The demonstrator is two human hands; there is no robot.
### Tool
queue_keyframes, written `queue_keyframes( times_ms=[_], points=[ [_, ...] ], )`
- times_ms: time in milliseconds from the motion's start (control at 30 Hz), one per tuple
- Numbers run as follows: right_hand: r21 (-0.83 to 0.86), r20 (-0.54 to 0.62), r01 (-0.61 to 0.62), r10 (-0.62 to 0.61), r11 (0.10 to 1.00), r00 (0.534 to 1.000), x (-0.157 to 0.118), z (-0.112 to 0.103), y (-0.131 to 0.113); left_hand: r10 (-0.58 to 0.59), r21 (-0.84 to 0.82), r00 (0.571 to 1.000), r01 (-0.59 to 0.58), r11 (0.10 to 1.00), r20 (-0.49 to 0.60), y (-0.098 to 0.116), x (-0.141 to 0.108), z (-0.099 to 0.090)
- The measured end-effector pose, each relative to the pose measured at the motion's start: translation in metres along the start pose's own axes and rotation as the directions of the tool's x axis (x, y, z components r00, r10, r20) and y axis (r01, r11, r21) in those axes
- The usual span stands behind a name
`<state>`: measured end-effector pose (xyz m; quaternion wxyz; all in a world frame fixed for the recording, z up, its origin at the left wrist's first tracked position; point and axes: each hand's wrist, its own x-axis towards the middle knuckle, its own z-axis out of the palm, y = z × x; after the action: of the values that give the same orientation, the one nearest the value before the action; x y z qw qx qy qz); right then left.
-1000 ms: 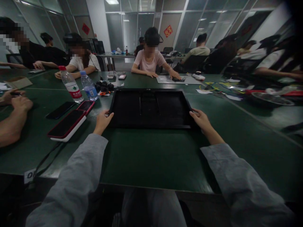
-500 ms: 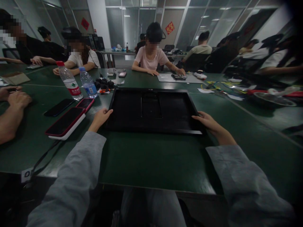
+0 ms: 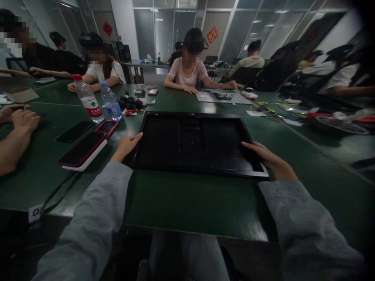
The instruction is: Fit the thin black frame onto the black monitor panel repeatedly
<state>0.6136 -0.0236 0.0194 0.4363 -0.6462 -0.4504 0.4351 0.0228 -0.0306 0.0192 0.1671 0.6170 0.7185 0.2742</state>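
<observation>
A black monitor casing (image 3: 158, 144), hollow like a shallow tray with a raised rim and a recessed panel in its middle, lies in front of me over the green table. Whether it rests flat or is slightly lifted, I cannot tell. My left hand (image 3: 126, 147) grips its left edge, thumb on top and fingers hidden beneath. At the right edge, my right hand (image 3: 265, 156) holds on the same way, thumb over the rim.
Left of the casing lie a red-edged phone on a white block (image 3: 83, 151), a dark phone (image 3: 74, 131) and two water bottles (image 3: 93, 104). A co-worker's arms (image 3: 20, 128) rest farther left. Across the green table (image 3: 193, 203), another person sits by a grey mat (image 3: 205, 96). Cables (image 3: 269, 107) lie right.
The casing has come a little toward me and to the right, its right side nearer. Both my hands keep their hold. The person opposite has moved a hand rightward off the mat's device.
</observation>
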Motion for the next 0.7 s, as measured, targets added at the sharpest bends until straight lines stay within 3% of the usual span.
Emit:
queue_keyframes(
  times_ms=[67,100,400,533,700],
  points=[
    [0.033,-0.011,-0.09,0.091,0.995,0.996,-0.003,0.003,-0.002,-0.014,0.012,1.0,0.014,1.0,-0.006,-0.001,0.001,0.001],
    [0.05,-0.024,-0.076,0.077,0.996,0.997,-0.004,0.004,-0.003,-0.022,0.015,1.0,0.022,1.0,-0.008,-0.001,0.002,0.001],
    [0.114,-0.039,0.174,-0.17,0.978,0.985,-0.001,0.012,-0.001,-0.022,0.048,0.998,0.025,0.999,-0.056,-0.003,0.001,0.004],
    [0.13,-0.087,0.191,-0.181,0.973,0.98,0.0,0.002,0.0,-0.003,-0.026,0.996,0.001,1.0,-0.095,-0.005,0.0,0.004],
    [0.13,-0.231,0.199,-0.166,0.971,0.959,0.009,-0.026,0.016,0.014,-0.102,0.993,-0.026,0.994,-0.116,-0.008,0.0,0.003]
  ],
)
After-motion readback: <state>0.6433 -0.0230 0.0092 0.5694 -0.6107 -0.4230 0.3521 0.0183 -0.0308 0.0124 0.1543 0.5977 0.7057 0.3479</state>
